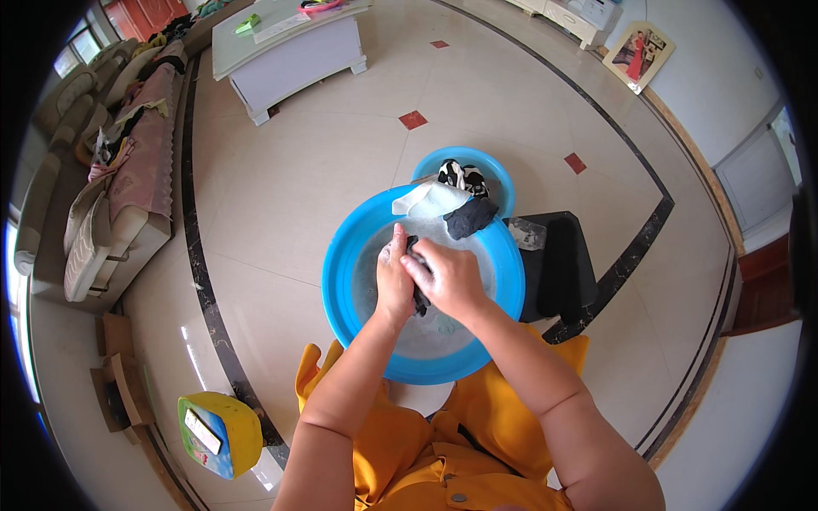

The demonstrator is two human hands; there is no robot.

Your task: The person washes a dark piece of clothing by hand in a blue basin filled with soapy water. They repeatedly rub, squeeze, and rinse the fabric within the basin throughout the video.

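Note:
Between my legs stands a large blue basin (339, 281) of cloudy, sudsy water. Over it, my left hand (394, 279) and my right hand (449, 278) press together around a small dark cloth (421, 301), closed on it from either side. Suds cling to both hands, and most of the cloth is hidden by them. A white cloth (430, 199) and a dark grey cloth (470, 218) lie over the basin's far rim. Something pale green (446, 324) shows faintly in the water.
Behind stands a smaller blue basin (499, 169) holding black-and-white fabric (463, 176). To the right are a black stool (569, 268) and a clear plastic packet (527, 233). A yellow stool (249, 434) bears a phone (203, 432). A sofa and white table (294, 78) are farther off.

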